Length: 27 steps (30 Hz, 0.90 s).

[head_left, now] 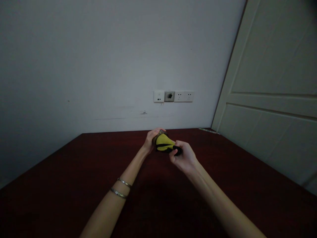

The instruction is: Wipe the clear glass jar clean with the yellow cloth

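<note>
The yellow-and-black cloth (164, 144) is held over the table (237, 165), its long axis running far-left to near-right, with the left hand (151, 140) curled around the far end and the right hand (182, 157) pinching the black near end between its fingers.

Left hand (150, 140) and right hand (182, 158) close together, fingers (158, 131) apparently curled inward.
</note>
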### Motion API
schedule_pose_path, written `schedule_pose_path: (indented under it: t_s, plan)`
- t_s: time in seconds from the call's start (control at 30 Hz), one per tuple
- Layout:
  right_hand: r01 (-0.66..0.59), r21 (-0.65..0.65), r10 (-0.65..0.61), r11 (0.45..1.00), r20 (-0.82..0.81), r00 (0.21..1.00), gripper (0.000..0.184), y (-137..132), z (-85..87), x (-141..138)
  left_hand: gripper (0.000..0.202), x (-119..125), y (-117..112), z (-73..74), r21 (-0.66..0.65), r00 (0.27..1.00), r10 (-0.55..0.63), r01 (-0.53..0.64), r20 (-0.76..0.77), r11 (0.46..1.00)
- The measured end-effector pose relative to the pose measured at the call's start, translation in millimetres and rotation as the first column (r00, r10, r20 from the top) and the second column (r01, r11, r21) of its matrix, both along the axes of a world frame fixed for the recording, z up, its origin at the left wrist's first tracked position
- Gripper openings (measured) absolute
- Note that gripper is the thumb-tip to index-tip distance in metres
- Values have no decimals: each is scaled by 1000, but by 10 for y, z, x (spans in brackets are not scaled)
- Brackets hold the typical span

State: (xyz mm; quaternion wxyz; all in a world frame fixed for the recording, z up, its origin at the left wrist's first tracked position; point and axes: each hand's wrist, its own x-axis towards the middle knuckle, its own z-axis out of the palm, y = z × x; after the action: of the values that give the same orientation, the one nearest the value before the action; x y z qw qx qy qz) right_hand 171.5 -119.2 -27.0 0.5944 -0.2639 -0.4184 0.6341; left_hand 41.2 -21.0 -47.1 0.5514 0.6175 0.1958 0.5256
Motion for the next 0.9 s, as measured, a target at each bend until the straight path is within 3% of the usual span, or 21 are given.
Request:
schedule_pose_path:
  t_s: [0.1, 0.23, 0.37, 0.43, 0.5, 0.53, 0.6, 0.67, 0.73, 0.77, 0.83, 0.9]
  plan:
    - [-13, -155, -5, 988, -117, 993, 21, -130, -47, -1, 37, -6, -4, 42, -184, 990, -120, 131, 72, 974]
    - [106, -314, -207, 943, -309, 928, 12, -261, -84, 63, 36, -79, 66, 102, -420, 982, -163, 189, 99, 887]
    - [267, -216, -320, 939, -263, 910, 7, -278, -64, 128, 40, -197, 131, 160, -581, 950, -310, 271, 34, 767]
    - [295, -93, -306, 951, -144, 941, 25, -242, -53, 142, 41, -242, 147, 175, -638, 927, -375, 274, -24, 719]
    - [364, 109, -371, 925, 45, 928, 43, -181, -49, 153, 44, -270, 157, 176, -663, 886, -459, 309, -60, 682]
    - [400, 243, -442, 883, 147, 885, 46, -143, -49, 162, 46, -279, 161, 174, -662, 857, -511, 344, -69, 666]
    - [369, 559, -600, 742, 309, 738, 45, -63, -43, 192, 50, -293, 162, 167, -655, 791, -606, 412, -88, 633]
    - [115, 803, -694, 585, 423, 583, 46, 2, -19, 231, 54, -306, 154, 163, -650, 751, -651, 442, -109, 619]
    - [-212, 849, -735, 484, 526, 427, 51, 32, 33, 264, 57, -322, 139, 163, -641, 757, -642, 435, -119, 632]
    - [-341, 818, -749, 463, 567, 342, 54, 31, 68, 274, 57, -331, 130, 165, -635, 771, -625, 423, -121, 646]
    - [-488, 732, -776, 476, 610, 158, 57, -1, 150, 276, 57, -348, 115, 170, -625, 792, -597, 402, -128, 669]
    - [-551, 683, -813, 479, 582, 13, 60, -51, 230, 263, 57, -359, 107, 176, -622, 791, -596, 399, -138, 674]
